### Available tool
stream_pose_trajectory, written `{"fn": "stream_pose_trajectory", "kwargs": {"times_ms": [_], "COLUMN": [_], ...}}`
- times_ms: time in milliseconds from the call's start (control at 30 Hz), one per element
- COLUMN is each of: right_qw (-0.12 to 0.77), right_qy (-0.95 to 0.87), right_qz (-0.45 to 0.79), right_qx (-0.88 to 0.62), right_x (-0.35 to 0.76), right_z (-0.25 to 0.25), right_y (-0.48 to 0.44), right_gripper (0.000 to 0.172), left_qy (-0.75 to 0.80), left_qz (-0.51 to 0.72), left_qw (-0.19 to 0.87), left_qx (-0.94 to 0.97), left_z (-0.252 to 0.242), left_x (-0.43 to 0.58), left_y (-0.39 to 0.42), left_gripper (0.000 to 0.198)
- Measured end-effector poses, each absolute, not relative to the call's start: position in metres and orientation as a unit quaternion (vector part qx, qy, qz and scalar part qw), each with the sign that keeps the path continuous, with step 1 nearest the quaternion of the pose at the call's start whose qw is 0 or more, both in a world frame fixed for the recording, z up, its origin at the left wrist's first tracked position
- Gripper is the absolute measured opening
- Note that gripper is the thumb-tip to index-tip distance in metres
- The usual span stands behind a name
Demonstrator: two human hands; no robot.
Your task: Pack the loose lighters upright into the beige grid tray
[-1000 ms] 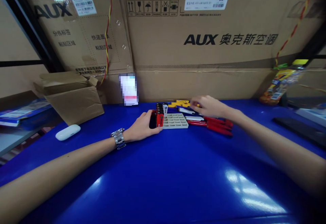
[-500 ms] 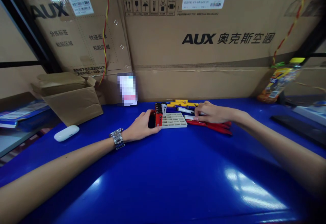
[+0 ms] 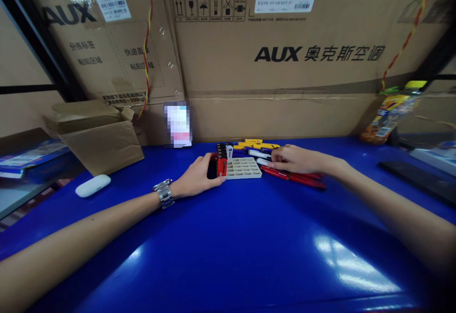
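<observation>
A pale gridded tray lies on the blue table. Upright in its left end stand red lighters with black tops, and a white lighter beside them. My left hand curves around that end, thumb at the front and fingers behind, gripping the red lighters and tray edge. Just right of the tray, my right hand pinches a loose white lighter. Below it lie loose red lighters. Yellow lighters and blue and white ones are heaped behind the tray.
A brown carton and a white earbud case sit at left. A blurred phone-like screen leans on the large cardboard box. At right are a drink bottle and a flat black object.
My right hand has shifted slightly, and the white lighter at its fingertips has turned, its free end slightly farther left and up. My left hand and the tray stay put.
</observation>
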State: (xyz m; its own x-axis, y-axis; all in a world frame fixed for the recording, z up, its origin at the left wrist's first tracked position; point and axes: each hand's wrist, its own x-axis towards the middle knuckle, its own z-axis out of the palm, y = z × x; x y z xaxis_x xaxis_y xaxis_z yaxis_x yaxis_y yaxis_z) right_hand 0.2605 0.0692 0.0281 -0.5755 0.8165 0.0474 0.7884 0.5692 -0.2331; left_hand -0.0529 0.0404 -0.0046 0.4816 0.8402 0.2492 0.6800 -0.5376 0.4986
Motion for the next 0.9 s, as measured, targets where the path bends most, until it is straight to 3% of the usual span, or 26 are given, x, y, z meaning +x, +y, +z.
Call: {"fn": "stream_pose_trajectory", "kwargs": {"times_ms": [200,467,567,733,900], "right_qw": [0.056,0.177,0.29,0.515,0.581], "right_qy": [-0.883,-0.869,-0.83,-0.66,-0.506], "right_qz": [0.059,0.082,0.159,0.391,0.536], "right_qx": [-0.463,-0.454,-0.449,-0.382,-0.346], "right_x": [0.255,0.252,0.249,0.235,0.223], "right_z": [0.023,0.033,0.035,0.032,0.029], "right_y": [0.065,0.062,0.06,0.056,0.054], "right_gripper": [0.02,0.021,0.025,0.022,0.029], "left_qy": [0.452,0.459,0.46,0.456,0.464], "left_qz": [0.232,0.227,0.223,0.223,0.215], "left_qw": [0.17,0.158,0.154,0.153,0.153], "left_qx": [0.844,0.844,0.846,0.848,0.846], "left_z": [-0.004,-0.004,-0.006,-0.008,-0.007], "left_x": [-0.053,-0.053,-0.053,-0.054,-0.054], "left_y": [0.041,0.04,0.041,0.043,0.043], "left_gripper": [0.063,0.065,0.068,0.069,0.07]}}
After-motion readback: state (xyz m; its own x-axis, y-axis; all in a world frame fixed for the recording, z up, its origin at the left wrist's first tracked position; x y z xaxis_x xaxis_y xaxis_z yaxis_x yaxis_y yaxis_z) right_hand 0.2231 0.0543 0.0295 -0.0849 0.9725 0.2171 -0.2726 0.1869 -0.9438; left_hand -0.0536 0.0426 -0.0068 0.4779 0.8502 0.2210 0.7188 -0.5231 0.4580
